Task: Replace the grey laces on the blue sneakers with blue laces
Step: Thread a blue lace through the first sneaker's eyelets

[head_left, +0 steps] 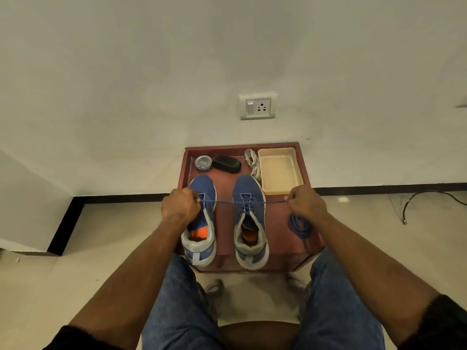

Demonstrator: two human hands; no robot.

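Both hands are wide apart, and each pinches one end of the blue lace (227, 202), the left hand (180, 206) and the right hand (303, 203). Pulled tight, the thin cord likely snugs into the right sneaker (249, 218). The soft grey laces (252, 162) lie bunched far back on the red-brown table (225, 178), beside a tan tray (298, 168).

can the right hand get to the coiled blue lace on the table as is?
Probably yes, once freed: the coiled blue lace lies uncovered on the red wooden table, just below the right hand, which now pinches the taut blue lace.
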